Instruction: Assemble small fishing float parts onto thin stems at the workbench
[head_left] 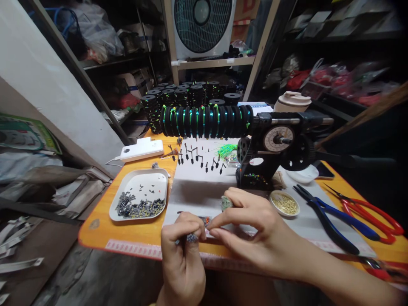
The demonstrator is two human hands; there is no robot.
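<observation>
Low over the front edge of the table, my left hand (185, 255) is closed around a bundle of thin grey-blue pieces (191, 238), whose ends show by the thumb. To its right, my right hand (251, 229) brings thumb and index finger close together beside small orange bits (207, 221). What those two fingertips pinch is too small to make out. A grey-green lump (227, 203) sits in the curled fingers of the same hand. Behind both hands, a horizontal row of black spools (205, 122) wound with green and blue line is mounted on a black geared device (264, 157).
A white tray (139, 174) of small dark pieces stands left. At right are a dish of gold bits (284, 203), blue-handled pliers (321, 212) and red-handled pliers (372, 216). Black spools (191, 93) are stacked behind, near a fan (202, 25). A white power bank (142, 149) lies left.
</observation>
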